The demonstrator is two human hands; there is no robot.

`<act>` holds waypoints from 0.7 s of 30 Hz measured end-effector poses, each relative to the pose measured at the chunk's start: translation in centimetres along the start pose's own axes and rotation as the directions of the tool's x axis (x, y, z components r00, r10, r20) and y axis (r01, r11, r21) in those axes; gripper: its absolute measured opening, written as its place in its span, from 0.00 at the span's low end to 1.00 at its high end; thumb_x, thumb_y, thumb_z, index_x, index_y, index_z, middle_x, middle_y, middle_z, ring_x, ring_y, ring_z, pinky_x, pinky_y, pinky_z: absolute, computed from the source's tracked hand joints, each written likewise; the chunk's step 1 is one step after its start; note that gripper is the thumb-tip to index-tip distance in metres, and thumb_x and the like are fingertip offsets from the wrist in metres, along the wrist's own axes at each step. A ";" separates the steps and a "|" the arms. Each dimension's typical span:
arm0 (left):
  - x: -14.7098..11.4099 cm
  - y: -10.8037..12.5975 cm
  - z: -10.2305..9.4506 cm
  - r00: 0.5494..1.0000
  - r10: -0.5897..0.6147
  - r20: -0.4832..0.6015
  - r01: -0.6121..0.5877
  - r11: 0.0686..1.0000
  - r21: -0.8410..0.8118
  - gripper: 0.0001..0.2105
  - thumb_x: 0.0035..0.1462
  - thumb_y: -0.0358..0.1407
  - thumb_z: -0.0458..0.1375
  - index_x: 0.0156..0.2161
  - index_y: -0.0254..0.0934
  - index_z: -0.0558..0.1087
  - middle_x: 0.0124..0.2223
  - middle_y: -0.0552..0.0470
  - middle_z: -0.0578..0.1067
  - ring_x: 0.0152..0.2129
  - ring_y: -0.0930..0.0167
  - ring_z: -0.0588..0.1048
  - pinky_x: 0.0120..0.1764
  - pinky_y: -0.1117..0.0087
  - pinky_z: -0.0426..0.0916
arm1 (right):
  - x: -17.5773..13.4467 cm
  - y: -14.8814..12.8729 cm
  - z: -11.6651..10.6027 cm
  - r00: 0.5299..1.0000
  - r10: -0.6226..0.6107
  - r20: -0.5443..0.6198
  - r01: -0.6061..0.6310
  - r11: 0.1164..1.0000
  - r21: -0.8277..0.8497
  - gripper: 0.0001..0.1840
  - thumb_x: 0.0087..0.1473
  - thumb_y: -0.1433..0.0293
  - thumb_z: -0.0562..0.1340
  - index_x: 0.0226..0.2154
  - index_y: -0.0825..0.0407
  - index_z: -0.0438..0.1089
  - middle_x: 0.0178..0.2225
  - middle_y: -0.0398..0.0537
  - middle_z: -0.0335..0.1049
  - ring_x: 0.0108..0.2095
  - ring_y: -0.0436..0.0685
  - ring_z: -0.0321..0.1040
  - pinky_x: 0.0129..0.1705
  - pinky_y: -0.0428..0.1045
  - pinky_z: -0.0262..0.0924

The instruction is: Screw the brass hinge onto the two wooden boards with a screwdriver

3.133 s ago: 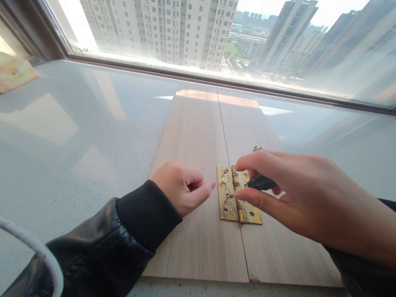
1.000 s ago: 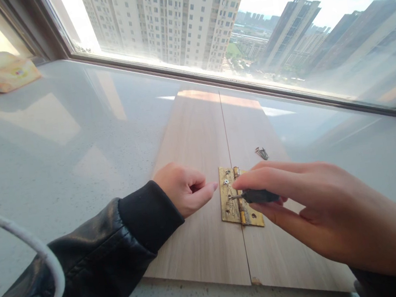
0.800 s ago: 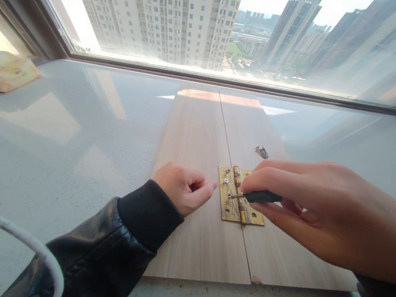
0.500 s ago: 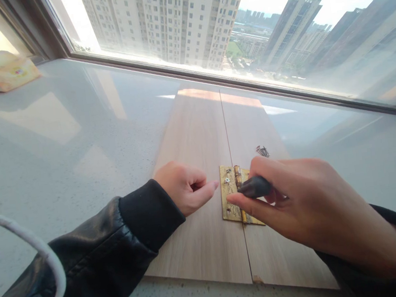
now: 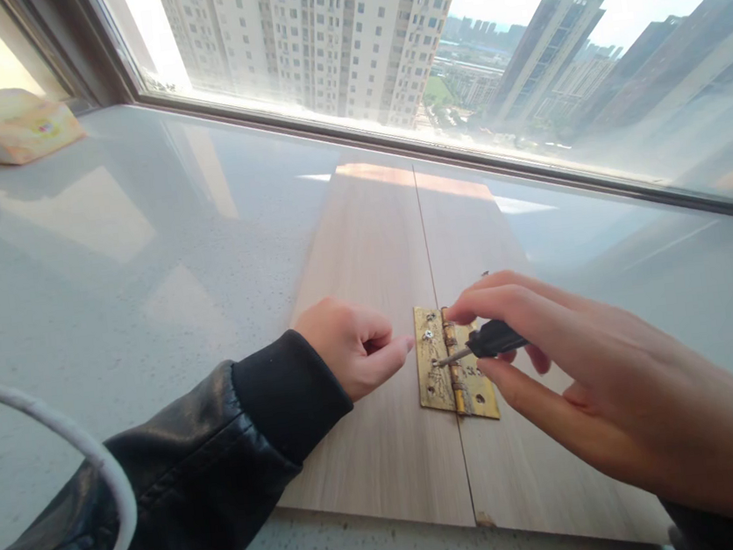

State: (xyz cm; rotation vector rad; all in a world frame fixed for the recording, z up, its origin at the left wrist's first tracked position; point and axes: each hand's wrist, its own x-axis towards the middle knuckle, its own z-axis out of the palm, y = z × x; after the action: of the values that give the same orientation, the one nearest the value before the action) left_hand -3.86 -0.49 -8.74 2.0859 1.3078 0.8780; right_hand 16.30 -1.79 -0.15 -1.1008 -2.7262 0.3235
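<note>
A black-handled screwdriver (image 5: 496,338) is in my right hand (image 5: 619,396), held loosely between thumb and fingers. Its metal shaft slants left, and the tip meets the left leaf of a worn brass hinge (image 5: 444,394) at a screw or hole, I cannot tell which. Above that spot, a screw head (image 5: 428,334) shows in the same leaf. The hinge lies flat across the seam between a left board (image 5: 379,450) and a right board (image 5: 536,485). My left hand (image 5: 354,347) rests closed on the left board, thumb pointing at the hinge's edge, with nothing visible in it.
The boards lie on a speckled white counter (image 5: 207,267) below a window frame (image 5: 351,140). A white cable (image 5: 108,481) loops over my left sleeve. At the back left sits a yellowish soft pack (image 5: 25,128). Part of a loose screw (image 5: 485,273) peeks out above my right hand.
My right hand has shifted right and down, its fingers opening wider around the screwdriver; the shaft and the hinge's right leaf now show. The view has moved slightly. My left hand keeps its pose.
</note>
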 end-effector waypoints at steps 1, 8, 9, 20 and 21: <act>0.0 0.0 0.0 1.000 0.002 0.009 -0.002 1.000 0.002 0.20 0.50 0.40 0.55 0.13 0.34 0.57 0.14 0.60 0.52 0.15 0.79 0.51 0.20 0.73 0.48 | -0.1 0.1 -0.1 1.000 -0.011 0.008 0.011 1.000 0.009 0.13 0.55 0.73 0.56 0.45 0.49 0.62 0.35 0.46 0.66 0.28 0.51 0.63 0.26 0.47 0.59; 0.2 -0.2 -0.2 0.999 -0.001 0.041 0.000 1.000 0.017 0.20 0.51 0.40 0.54 0.14 0.34 0.57 0.14 0.60 0.52 0.14 0.79 0.52 0.20 0.73 0.48 | -0.3 0.2 -0.3 0.998 -0.069 0.000 0.068 0.996 -0.050 0.09 0.55 0.73 0.56 0.40 0.49 0.65 0.28 0.43 0.65 0.23 0.50 0.60 0.23 0.47 0.52; 0.2 -0.1 -0.2 0.999 -0.002 0.044 0.001 1.000 0.016 0.20 0.51 0.40 0.54 0.14 0.34 0.57 0.14 0.60 0.53 0.15 0.79 0.52 0.20 0.73 0.48 | -0.2 0.2 -0.2 0.997 -0.073 -0.011 0.072 0.994 -0.084 0.07 0.55 0.72 0.56 0.39 0.50 0.65 0.27 0.44 0.65 0.22 0.50 0.59 0.22 0.47 0.51; -0.1 0.0 0.0 1.000 0.000 0.004 0.000 1.000 0.003 0.20 0.50 0.40 0.55 0.13 0.34 0.57 0.14 0.60 0.52 0.15 0.79 0.51 0.20 0.73 0.48 | -0.2 -0.4 -0.4 1.000 0.021 0.023 -0.020 0.999 -0.042 0.11 0.55 0.68 0.56 0.42 0.51 0.64 0.37 0.51 0.66 0.30 0.53 0.64 0.27 0.48 0.59; 0.0 0.0 -0.1 1.000 -0.001 0.010 0.001 1.000 0.001 0.19 0.50 0.40 0.55 0.13 0.34 0.57 0.14 0.60 0.52 0.15 0.79 0.52 0.20 0.73 0.48 | -0.3 -0.3 -0.6 0.999 0.000 0.045 0.000 1.000 0.003 0.13 0.55 0.71 0.56 0.45 0.50 0.63 0.39 0.51 0.66 0.32 0.53 0.64 0.29 0.48 0.60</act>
State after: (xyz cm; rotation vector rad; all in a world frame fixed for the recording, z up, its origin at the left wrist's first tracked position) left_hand -3.89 -0.54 -8.68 2.0876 1.3048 0.8653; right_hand 16.40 -2.13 0.47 -1.1062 -2.7640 0.3572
